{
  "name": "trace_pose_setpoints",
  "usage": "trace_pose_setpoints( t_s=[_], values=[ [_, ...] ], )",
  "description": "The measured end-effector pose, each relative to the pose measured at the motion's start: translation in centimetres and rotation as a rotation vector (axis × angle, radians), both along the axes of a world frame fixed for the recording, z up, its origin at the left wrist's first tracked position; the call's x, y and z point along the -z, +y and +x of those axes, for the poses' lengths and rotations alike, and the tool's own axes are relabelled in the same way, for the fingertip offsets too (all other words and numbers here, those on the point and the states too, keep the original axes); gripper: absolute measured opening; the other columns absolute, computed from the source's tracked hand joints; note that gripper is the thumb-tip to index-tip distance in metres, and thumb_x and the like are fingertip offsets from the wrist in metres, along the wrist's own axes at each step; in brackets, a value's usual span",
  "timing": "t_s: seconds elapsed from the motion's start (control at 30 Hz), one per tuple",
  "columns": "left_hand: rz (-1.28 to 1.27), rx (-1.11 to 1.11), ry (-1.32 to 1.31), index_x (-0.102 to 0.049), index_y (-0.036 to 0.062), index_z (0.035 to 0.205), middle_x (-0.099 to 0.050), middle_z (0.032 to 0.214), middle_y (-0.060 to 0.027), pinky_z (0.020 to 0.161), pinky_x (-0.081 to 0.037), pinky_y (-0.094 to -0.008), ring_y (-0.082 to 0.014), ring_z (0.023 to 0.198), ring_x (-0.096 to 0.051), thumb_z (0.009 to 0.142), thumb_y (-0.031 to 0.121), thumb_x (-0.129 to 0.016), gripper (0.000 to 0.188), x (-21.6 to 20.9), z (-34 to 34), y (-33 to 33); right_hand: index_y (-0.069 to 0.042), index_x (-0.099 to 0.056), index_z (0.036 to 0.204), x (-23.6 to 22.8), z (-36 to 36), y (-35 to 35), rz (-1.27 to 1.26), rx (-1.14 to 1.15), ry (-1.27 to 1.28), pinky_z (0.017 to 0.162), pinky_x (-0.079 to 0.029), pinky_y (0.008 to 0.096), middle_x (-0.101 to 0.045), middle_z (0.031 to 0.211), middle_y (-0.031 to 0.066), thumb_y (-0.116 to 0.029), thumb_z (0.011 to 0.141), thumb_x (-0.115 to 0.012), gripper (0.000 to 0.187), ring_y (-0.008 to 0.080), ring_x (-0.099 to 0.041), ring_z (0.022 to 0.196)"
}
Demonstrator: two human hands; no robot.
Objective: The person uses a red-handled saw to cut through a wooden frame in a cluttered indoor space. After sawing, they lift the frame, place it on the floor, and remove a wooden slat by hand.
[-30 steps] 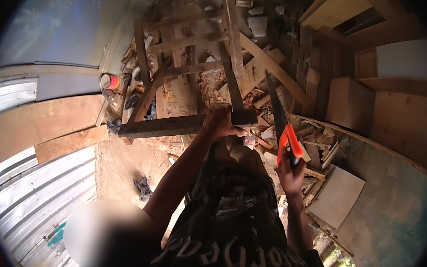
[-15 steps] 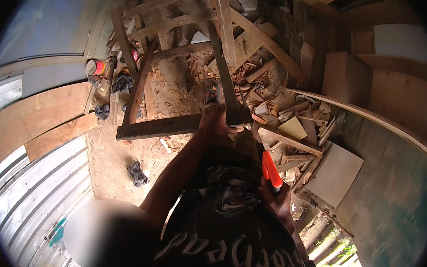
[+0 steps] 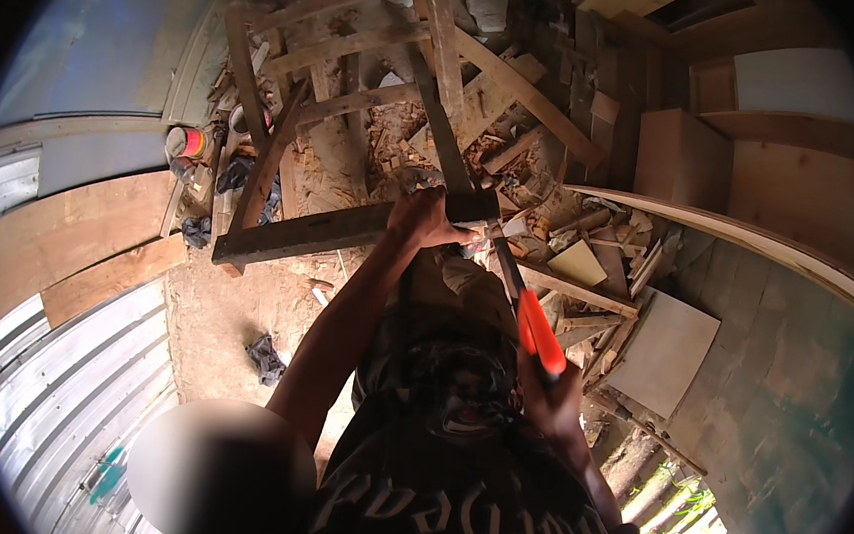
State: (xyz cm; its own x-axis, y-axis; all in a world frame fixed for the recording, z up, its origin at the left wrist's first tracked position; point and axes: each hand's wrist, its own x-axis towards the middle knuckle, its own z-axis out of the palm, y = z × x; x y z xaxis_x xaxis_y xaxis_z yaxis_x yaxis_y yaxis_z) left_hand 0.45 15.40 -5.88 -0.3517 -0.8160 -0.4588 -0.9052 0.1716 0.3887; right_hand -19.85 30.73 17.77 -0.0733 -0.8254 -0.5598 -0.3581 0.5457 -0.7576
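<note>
Handsaw (image 3: 539,336), with its orange handle near 4 o'clock from the middle of the view, points its dark blade up toward 1 o'clock, right beside the end of a dark beam (image 3: 304,232). The right hand (image 3: 552,397) is closed round the handle, close to the body, probably so that the forearm lines up behind the blade. The left hand (image 3: 418,218), near 12 o'clock, grips the beam a little way in from that end, its thumb out toward the blade; this looks like a hold to keep the wood from shifting. Whether the teeth are in the wood, I cannot tell. The beam slopes from 9 o'clock up toward 1 o'clock, across the near end of a wooden frame (image 3: 349,50) at 11 o'clock, which seems to serve as its support. Offcuts (image 3: 580,262) litter the ground near 3 o'clock, and a pale board (image 3: 666,351) lies beyond them, between 3 and 4. A can (image 3: 186,143) stands at 10 o'clock, well apart from both hands.
</note>
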Motion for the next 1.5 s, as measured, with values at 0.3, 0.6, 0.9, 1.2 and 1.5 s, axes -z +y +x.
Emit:
trace_pose_setpoints(
  t_s=[0.3, 0.6, 0.9, 1.2, 1.5],
  values=[
    [0.109, -0.033, -0.024, -0.059, -0.0048, 0.119, -0.067, 0.114, -0.0213, 0.100, -0.048, -0.0446, -0.0351, 0.106, -0.066, 0.058, 0.071, -0.078, 0.100, -0.2, -0.8, 1.2, -0.001, -0.060, 0.083, 2.2, 0.3, 3.0, -0.037, 0.257, -0.157, 0.051, -0.041, 0.0333, -0.057, 0.058, 0.0041, -0.016, 0.095, -0.061, 0.020, 0.0091, -0.052, 0.057],
    [0.132, -0.042, 0.098, -0.052, -0.0062, 0.126, -0.062, 0.122, -0.0231, 0.093, -0.050, -0.0489, -0.0353, 0.112, -0.064, 0.059, 0.068, -0.080, 0.104, 2.6, -1.5, 4.3, 0.003, -0.058, 0.109, 11.0, 1.7, 0.8, -0.032, 0.054, 0.105, 0.070, -0.051, 0.0310, -0.066, 0.091, 0.0115, -0.008, 0.091, -0.064, 0.022, 0.0163, -0.065, 0.082],
    [0.086, -0.039, 0.074, -0.060, -0.0055, 0.112, -0.068, 0.108, -0.0196, 0.097, -0.048, -0.0452, -0.0333, 0.106, -0.066, 0.059, 0.074, -0.076, 0.096, 2.9, -1.5, 4.6, 0.002, -0.058, 0.111, 12.5, 1.0, 0.2, 0.144, 0.067, 0.105, 0.060, -0.050, 0.0367, -0.064, 0.075, 0.0146, -0.017, 0.092, -0.064, 0.028, 0.0162, -0.063, 0.068],
    [0.007, -0.024, 0.026, -0.055, 0.0002, 0.123, -0.066, 0.115, -0.0206, 0.090, -0.053, -0.0460, -0.0355, 0.104, -0.067, 0.058, 0.066, -0.081, 0.096, 2.7, -1.0, 3.5, 0.003, -0.063, 0.099, 7.5, -0.7, 4.2, 0.075, 0.094, 0.061, 0.056, -0.049, 0.0321, -0.064, 0.071, 0.0078, -0.010, 0.089, -0.063, 0.017, 0.0129, -0.060, 0.062],
    [0.055, -0.047, 0.090, -0.065, -0.0034, 0.105, -0.070, 0.100, -0.0233, 0.085, -0.055, -0.0447, -0.0335, 0.095, -0.070, 0.058, 0.073, -0.078, 0.091, 1.7, -0.1, 1.6, 0.004, -0.066, 0.098, 1.8, -1.5, 6.5, 0.022, 0.102, -0.015, 0.063, -0.051, 0.0293, -0.066, 0.073, 0.0100, -0.008, 0.088, -0.062, 0.016, 0.0140, -0.065, 0.070]
  ],
)
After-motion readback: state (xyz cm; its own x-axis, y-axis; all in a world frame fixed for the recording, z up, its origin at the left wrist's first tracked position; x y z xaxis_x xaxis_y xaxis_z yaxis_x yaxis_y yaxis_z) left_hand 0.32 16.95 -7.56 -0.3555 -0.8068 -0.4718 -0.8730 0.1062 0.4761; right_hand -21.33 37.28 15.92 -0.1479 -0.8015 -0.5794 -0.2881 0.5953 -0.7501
